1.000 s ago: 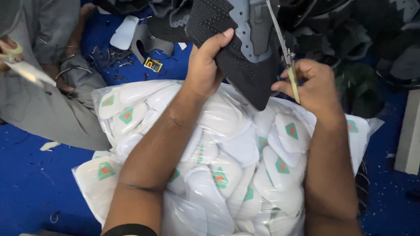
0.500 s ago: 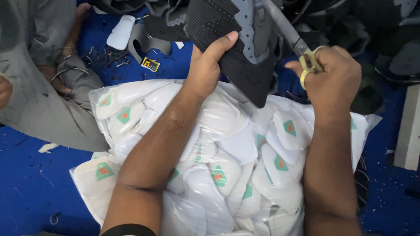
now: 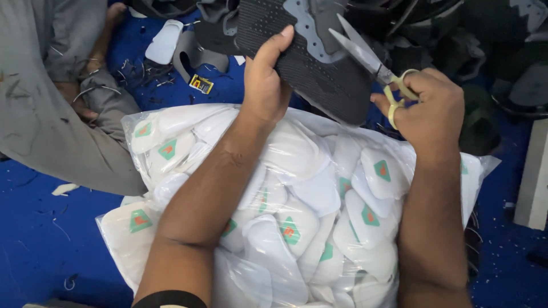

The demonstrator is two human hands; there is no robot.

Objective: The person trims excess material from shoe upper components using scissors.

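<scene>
While left hand (image 3: 265,85) grips black upper (image 3: 311,68) far centre, right hand (image 3: 431,108) holds scissors (image 3: 371,63), blades open against it; insole bag (image 3: 297,211) near.

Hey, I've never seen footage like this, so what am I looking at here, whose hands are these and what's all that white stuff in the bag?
There is no machine here, just a person working with bare hands. The single picture comes from a camera worn on that person's head, looking down along both forearms.

The left hand holds a dark knitted shoe upper with grey trim. The right hand holds a pair of scissors with pale yellow handles, blades open and lying over the upper.

Under the forearms lies a clear plastic bag stuffed with white insole-shaped pieces bearing small green and orange marks. It rests on a blue surface strewn with thread scraps. At the left sits another person in grey clothing. More dark shoe parts are piled at the top.
</scene>
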